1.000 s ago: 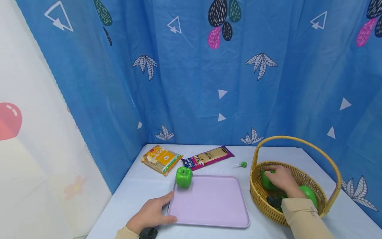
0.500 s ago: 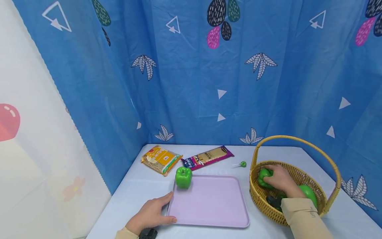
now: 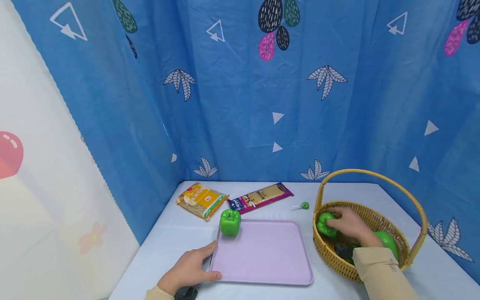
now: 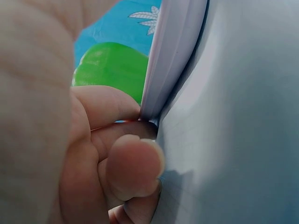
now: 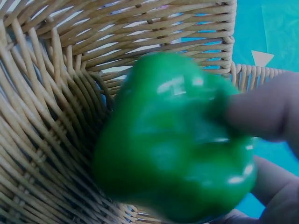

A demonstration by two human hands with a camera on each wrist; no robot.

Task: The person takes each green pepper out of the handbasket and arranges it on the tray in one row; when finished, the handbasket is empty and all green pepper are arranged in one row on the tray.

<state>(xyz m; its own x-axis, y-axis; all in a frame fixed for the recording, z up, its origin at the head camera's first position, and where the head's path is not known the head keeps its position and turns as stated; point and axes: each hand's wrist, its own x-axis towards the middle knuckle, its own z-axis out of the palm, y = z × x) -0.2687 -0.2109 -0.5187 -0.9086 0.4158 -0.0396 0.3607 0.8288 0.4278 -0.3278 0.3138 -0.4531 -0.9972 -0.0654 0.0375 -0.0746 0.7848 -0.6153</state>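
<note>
Inside the wicker basket point(image 3: 339, 271) my right hand point(image 3: 350, 225) grips a green bell pepper point(image 3: 324, 227), thumb and fingers on its top end. The right wrist view shows this bell pepper point(image 5: 163, 144) close to the woven wall. Another smooth green item point(image 3: 388, 241) lies in the basket, partly behind my sleeve. My left hand point(image 3: 189, 266) rests at the left edge of the lilac tray point(image 3: 264, 254), index finger and thumb spread along its near-left corner. In the left wrist view, fingertips point(image 4: 128, 109) meet the tray's rim. A second green bell pepper point(image 3: 230, 223) stands upright at the tray's far-left corner.
Behind the tray lie a yellow packet of grain point(image 3: 202, 201) and a long purple-and-gold packet point(image 3: 260, 198). A green lollipop point(image 3: 305, 205) is left of the basket's far side. The basket's tall handle point(image 3: 371, 171) arches over it. A blue curtain point(image 3: 240, 104) closes off the back.
My right hand has shifted the green bell pepper slightly left, toward the basket's left wall, and more of it shows. The left hand and tray stay put.
</note>
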